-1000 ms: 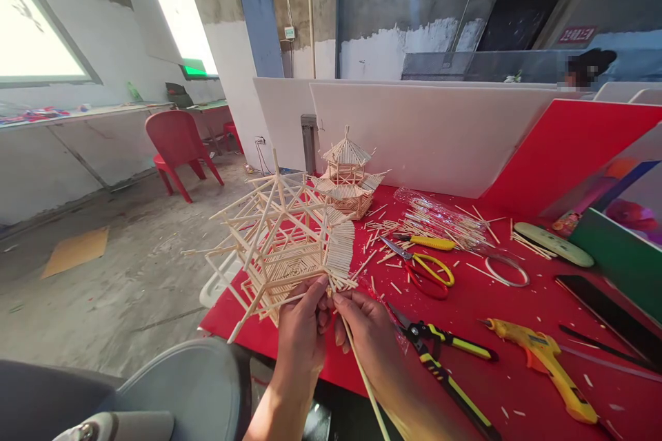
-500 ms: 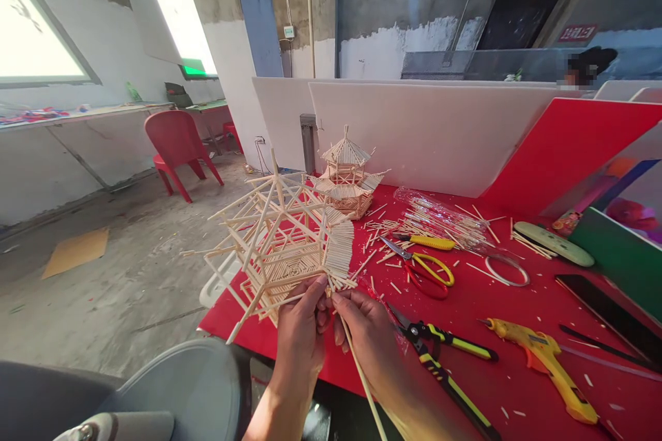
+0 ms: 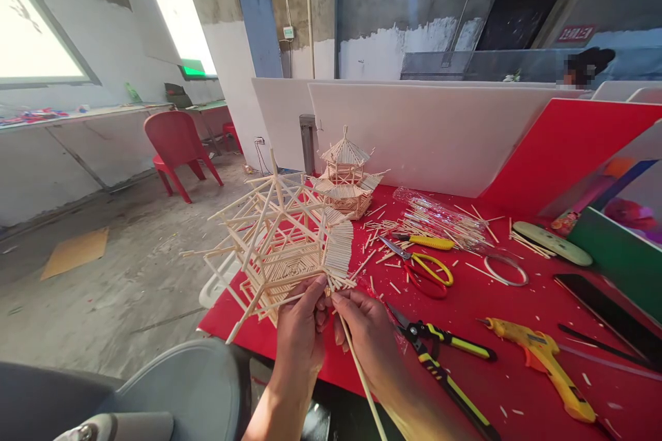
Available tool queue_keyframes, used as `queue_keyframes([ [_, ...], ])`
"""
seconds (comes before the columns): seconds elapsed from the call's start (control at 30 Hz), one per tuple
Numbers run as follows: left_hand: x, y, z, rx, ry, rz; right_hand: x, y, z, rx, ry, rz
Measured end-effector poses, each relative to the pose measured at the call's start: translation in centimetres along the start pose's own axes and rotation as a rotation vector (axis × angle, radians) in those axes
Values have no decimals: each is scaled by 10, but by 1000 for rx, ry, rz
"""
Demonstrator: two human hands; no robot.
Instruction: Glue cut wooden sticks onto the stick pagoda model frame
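Note:
A pavilion frame of thin wooden sticks [image 3: 279,234] stands at the front left of the red table, its roof beams bare except for a slatted section on the right. At its near right corner my left hand [image 3: 303,313] is closed, thumb and fingers pinching the edge of the frame. My right hand [image 3: 369,331] meets it there, also closed, with a long wooden stick [image 3: 362,372] running out below its thumb toward me. The fingertips of both hands nearly touch, and what lies right between them is partly hidden.
Behind stands a finished-looking stick pavilion [image 3: 345,176]. To the right lie yellow-and-red scissors [image 3: 427,269], a yellow cutter [image 3: 429,242], pliers [image 3: 445,365], a glue gun [image 3: 543,358], a phone [image 3: 610,313] and bagged sticks [image 3: 439,220]. A grey stool [image 3: 176,386] is at lower left.

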State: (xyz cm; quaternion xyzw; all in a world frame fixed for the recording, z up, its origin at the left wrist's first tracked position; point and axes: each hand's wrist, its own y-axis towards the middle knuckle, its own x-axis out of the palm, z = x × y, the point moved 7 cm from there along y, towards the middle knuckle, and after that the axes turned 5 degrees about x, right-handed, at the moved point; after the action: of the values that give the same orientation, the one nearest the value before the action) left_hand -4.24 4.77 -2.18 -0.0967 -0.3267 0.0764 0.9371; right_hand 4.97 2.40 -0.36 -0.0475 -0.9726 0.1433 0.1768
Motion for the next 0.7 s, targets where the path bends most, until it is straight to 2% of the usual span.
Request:
queue_keyframes([
  [0.7,-5,2,0,31,77,-12,-3,4,6,-1,-28,17],
])
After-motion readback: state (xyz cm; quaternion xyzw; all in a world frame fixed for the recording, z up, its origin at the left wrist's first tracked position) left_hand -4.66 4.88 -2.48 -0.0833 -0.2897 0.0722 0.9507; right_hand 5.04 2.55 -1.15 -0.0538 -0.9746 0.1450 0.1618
